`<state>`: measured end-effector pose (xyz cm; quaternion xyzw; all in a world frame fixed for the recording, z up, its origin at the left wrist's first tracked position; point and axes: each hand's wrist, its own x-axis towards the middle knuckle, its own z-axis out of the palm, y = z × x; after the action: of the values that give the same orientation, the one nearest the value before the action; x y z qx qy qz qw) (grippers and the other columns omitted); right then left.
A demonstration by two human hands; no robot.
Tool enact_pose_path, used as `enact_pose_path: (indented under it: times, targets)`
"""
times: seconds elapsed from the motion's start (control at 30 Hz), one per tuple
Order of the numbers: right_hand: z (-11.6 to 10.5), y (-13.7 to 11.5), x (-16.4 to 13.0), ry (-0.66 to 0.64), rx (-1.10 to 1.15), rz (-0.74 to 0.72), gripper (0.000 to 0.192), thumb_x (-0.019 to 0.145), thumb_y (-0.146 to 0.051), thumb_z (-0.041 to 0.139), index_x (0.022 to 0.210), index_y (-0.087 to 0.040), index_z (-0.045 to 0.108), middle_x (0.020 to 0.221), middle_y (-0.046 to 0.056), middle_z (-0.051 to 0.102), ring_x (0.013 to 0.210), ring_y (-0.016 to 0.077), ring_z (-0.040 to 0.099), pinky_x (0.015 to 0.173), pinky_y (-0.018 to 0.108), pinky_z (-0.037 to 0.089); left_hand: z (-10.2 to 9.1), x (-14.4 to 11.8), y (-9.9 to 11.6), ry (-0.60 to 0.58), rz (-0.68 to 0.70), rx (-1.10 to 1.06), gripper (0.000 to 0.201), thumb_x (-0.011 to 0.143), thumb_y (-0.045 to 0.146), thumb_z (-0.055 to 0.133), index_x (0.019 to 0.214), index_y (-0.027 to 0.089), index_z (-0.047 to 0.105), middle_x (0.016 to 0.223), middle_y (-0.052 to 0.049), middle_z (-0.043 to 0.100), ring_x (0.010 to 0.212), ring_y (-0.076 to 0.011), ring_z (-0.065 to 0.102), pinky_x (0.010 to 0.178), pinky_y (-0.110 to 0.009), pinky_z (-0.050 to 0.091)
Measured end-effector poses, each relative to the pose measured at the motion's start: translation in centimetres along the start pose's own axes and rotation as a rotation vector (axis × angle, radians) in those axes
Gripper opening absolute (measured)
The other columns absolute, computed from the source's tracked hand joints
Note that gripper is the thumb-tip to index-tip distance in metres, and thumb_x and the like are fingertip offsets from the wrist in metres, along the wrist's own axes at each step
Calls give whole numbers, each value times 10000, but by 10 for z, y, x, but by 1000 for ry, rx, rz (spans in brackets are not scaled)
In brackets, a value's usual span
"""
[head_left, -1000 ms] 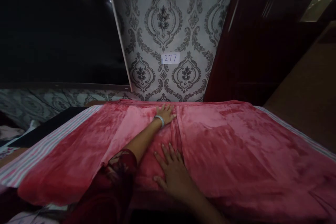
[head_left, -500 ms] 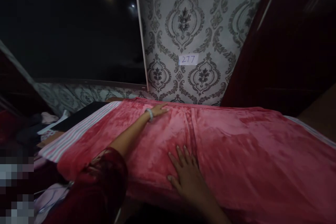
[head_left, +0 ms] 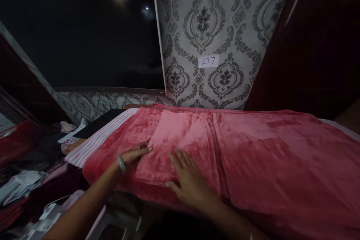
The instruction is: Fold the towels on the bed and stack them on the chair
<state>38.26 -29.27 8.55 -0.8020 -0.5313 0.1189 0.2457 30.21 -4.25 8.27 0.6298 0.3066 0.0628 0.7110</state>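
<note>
Risk was bunching: left hand (head_left: 135,154) and right hand (head_left: 187,182) both lay flat, gripping nothing, on red blanket (head_left: 253,150) near bed's front edge; uneven pressure could've wrinkled its 2 folds.

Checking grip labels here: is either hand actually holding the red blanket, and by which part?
Nothing is held. The left hand and right hand both lie flat and open on the red blanket, near its front edge.

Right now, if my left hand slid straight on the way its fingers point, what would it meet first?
The left hand lies flat on the red blanket, fingers pointing right, towards the right hand. Going straight on, it would probably cross only blanket and pass just beyond the right hand's fingertips, though depth is unclear.
</note>
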Motion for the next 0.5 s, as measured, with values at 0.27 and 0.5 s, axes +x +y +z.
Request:
enact_pose_path:
  times: [0.27, 0.5]
  targets:
    - [33, -32, 43, 178, 7, -18, 952, 833, -229, 669, 1614, -244, 123, 1649, 177, 131, 1503, 371, 158, 1178, 580, 264, 23, -12, 23, 22, 152, -124, 404, 562, 277, 841, 932, 226, 686, 916, -20, 762, 920, -232, 724, 827, -309, 586]
    - [13, -18, 49, 341, 258, -92, 825, 831, -71, 478, 1598, -188, 198, 1542, 98, 433, 1374, 208, 467, 1109, 364, 433, 16, 58, 55, 74, 72, 89, 328, 806, 514, 575, 767, 202, 667, 771, -70, 743, 823, -268, 727, 756, -387, 601]
